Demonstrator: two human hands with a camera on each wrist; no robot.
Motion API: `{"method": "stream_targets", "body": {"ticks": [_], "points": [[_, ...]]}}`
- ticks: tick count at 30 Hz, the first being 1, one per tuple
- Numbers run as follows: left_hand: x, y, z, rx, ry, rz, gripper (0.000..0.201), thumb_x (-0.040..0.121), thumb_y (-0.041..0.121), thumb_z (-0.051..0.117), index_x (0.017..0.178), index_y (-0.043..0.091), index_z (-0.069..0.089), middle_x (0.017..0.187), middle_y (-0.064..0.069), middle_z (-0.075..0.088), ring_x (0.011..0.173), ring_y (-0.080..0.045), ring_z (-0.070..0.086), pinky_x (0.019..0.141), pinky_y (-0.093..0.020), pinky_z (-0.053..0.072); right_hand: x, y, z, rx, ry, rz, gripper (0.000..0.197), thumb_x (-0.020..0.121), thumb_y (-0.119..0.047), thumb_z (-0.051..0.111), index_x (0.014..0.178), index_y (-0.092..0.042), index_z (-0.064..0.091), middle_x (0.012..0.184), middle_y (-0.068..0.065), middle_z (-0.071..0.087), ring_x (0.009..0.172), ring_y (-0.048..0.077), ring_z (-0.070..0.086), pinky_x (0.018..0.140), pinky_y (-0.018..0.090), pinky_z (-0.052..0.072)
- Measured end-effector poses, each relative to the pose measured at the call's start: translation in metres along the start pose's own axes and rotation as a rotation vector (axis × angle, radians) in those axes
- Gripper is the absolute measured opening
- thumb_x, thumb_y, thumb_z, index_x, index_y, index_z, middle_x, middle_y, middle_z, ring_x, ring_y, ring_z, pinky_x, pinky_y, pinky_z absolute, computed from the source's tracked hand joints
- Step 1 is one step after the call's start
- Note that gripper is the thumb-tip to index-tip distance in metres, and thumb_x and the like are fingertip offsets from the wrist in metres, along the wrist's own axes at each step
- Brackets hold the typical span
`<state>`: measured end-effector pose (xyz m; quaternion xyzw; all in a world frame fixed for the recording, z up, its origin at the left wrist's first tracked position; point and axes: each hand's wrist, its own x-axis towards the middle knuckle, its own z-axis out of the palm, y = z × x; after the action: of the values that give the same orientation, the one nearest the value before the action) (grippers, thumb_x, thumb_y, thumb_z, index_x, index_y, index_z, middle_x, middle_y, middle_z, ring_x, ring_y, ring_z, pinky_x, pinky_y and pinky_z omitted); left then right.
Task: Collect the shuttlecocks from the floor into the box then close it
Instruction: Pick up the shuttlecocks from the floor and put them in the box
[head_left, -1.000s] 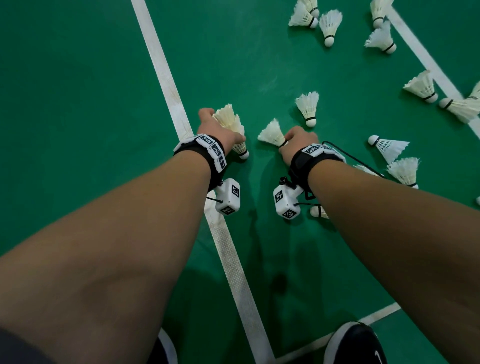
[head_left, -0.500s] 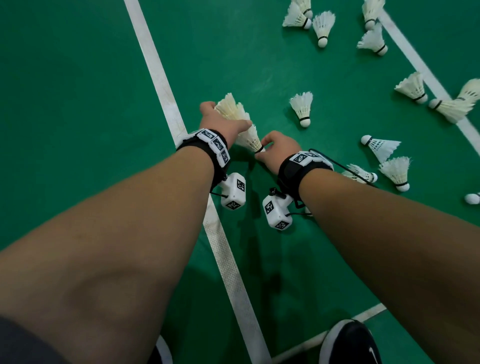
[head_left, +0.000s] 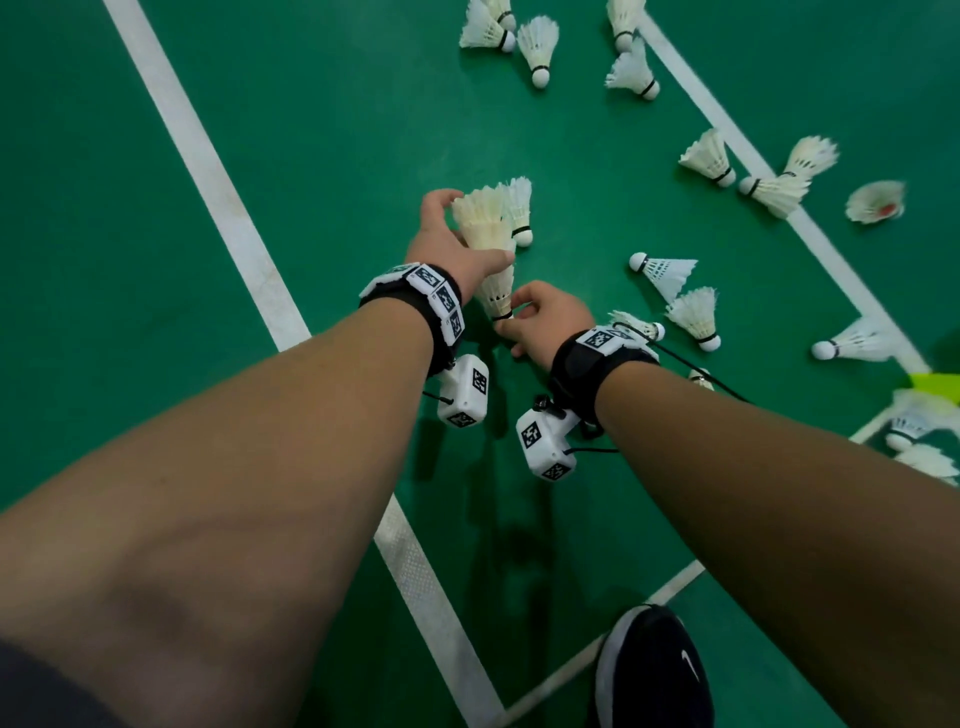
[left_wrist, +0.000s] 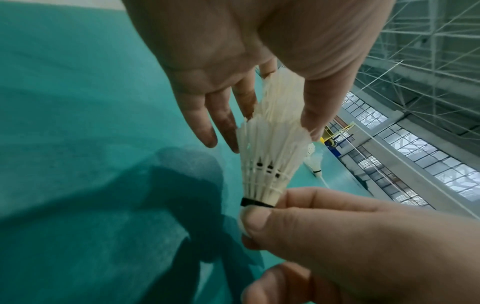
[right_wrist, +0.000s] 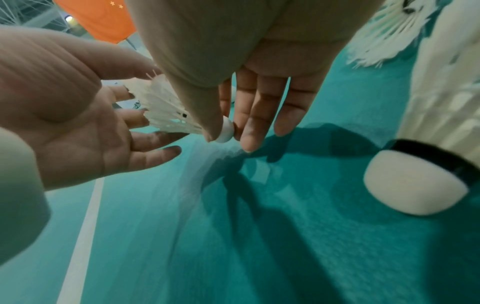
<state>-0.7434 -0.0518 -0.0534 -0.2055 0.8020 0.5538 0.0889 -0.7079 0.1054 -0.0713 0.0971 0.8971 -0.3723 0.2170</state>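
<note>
Head view: left hand (head_left: 457, 244) holds a nested stack of shuttlecocks (head_left: 485, 228), long axis running back toward the person, cork end nearest the right hand (head_left: 545, 317), which pinches it. Left wrist view: the grip of the left hand wraps the feathers; right thumb and fingers clamp the cork (left_wrist: 245, 218). Right wrist view: loose shuttlecocks (right_wrist: 415, 181) lie just beside on the floor (right_wrist: 259, 236). No box shows.

Both forearms extended forward and down. Left hand (head_left: 452, 244) with fingers and thumb cupped; right hand (head_left: 545, 317) pinching, thumb against forefinger.
</note>
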Motion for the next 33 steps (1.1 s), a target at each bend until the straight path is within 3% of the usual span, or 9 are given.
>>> {"method": "stream_targets", "body": {"ticks": [3, 7, 9, 13, 17, 21, 24, 29, 33], "points": [[-0.005, 0.003, 0.011, 0.000, -0.040, 0.002, 0.089, 0.077, 0.030, 0.090, 0.145, 0.031, 0.033, 0.096, 0.003, 0.062, 0.079, -0.013, 0.065, 0.062, -0.025, 0.048, -0.003, 0.004, -0.007, -0.017, 0.017, 0.015, 0.026, 0.088, -0.031, 0.080, 0.111, -0.026, 0.068, 0.091, -0.007, 0.075, 0.063, 0.013, 0.076, 0.059, 0.026, 0.055], [-0.008, 0.004, 0.020, 0.013, -0.090, 0.010, 0.105, 0.069, 0.028, 0.098, 0.145, 0.026, 0.026, 0.126, -0.004, 0.057, 0.103, -0.023, 0.063, 0.084, -0.030, 0.050, -0.010, 0.007, -0.007, -0.033, 0.000, 0.024, 0.024, 0.089, -0.032, 0.079, 0.110, -0.027, 0.068, 0.084, -0.009, 0.075, 0.061, 0.008, 0.076, 0.055, 0.025, 0.051], [-0.008, 0.005, 0.022, 0.072, -0.107, 0.024, 0.108, 0.067, 0.026, 0.099, 0.146, 0.025, 0.024, 0.130, -0.005, 0.055, 0.106, -0.025, 0.062, 0.085, -0.030, 0.050, -0.012, 0.008, -0.006, -0.002, -0.022, 0.025, 0.026, 0.090, -0.029, 0.078, 0.114, -0.025, 0.071, 0.081, -0.009, 0.075, 0.065, 0.012, 0.077, 0.057, 0.026, 0.052], [-0.007, 0.006, 0.022, 0.162, -0.116, 0.058, 0.105, 0.070, 0.018, 0.094, 0.147, 0.029, 0.024, 0.127, -0.006, 0.056, 0.098, -0.024, 0.065, 0.063, -0.020, 0.046, -0.011, 0.000, -0.010, -0.164, -0.017, -0.010, 0.025, 0.092, -0.025, 0.066, 0.116, -0.026, 0.075, 0.101, -0.001, 0.078, 0.089, 0.021, 0.074, 0.075, 0.030, 0.057], [-0.009, 0.009, 0.023, 0.196, -0.124, 0.078, 0.099, 0.073, 0.008, 0.083, 0.148, 0.031, 0.023, 0.124, -0.009, 0.059, 0.091, -0.025, 0.069, 0.069, -0.032, 0.059, -0.003, -0.003, -0.028, -0.396, 0.155, -0.034, 0.026, 0.092, -0.025, 0.065, 0.116, -0.024, 0.073, 0.124, 0.007, 0.065, 0.115, 0.031, 0.061, 0.098, 0.036, 0.049], [-0.011, 0.012, 0.027, 0.236, -0.167, 0.117, 0.102, 0.079, 0.004, 0.078, 0.155, 0.033, 0.017, 0.120, -0.008, 0.062, 0.076, -0.018, 0.066, 0.053, -0.025, 0.048, -0.001, 0.013, -0.046, -0.699, 0.269, 0.088, 0.038, 0.090, -0.031, 0.066, 0.127, -0.023, 0.062, 0.138, 0.012, 0.049, 0.128, 0.036, 0.047, 0.106, 0.047, 0.042], [-0.013, 0.012, 0.029, 0.264, -0.199, 0.158, 0.107, 0.080, 0.004, 0.078, 0.158, 0.035, 0.013, 0.113, -0.007, 0.064, 0.073, -0.017, 0.066, 0.051, -0.023, 0.046, -0.002, 0.026, -0.054, -0.739, 0.255, 0.227, 0.040, 0.092, -0.029, 0.063, 0.129, -0.014, 0.061, 0.142, 0.016, 0.044, 0.132, 0.038, 0.043, 0.107, 0.050, 0.043], [-0.014, 0.015, 0.027, 0.282, -0.191, 0.166, 0.108, 0.082, 0.003, 0.077, 0.160, 0.034, 0.010, 0.104, -0.004, 0.060, 0.068, -0.014, 0.062, 0.039, -0.014, 0.041, 0.000, 0.031, -0.070, -0.790, 0.322, 0.149, 0.033, 0.093, -0.025, 0.062, 0.125, -0.016, 0.062, 0.139, 0.014, 0.047, 0.127, 0.037, 0.045, 0.105, 0.049, 0.043], [-0.017, 0.016, 0.030, 0.322, -0.209, 0.174, 0.112, 0.082, 0.005, 0.078, 0.162, 0.036, 0.006, 0.104, -0.004, 0.060, 0.070, -0.016, 0.064, 0.048, -0.023, 0.047, -0.005, 0.039, -0.079, -0.887, 0.350, 0.263, 0.032, 0.093, -0.024, 0.062, 0.124, -0.016, 0.059, 0.136, 0.017, 0.047, 0.124, 0.040, 0.045, 0.104, 0.051, 0.040]]}}
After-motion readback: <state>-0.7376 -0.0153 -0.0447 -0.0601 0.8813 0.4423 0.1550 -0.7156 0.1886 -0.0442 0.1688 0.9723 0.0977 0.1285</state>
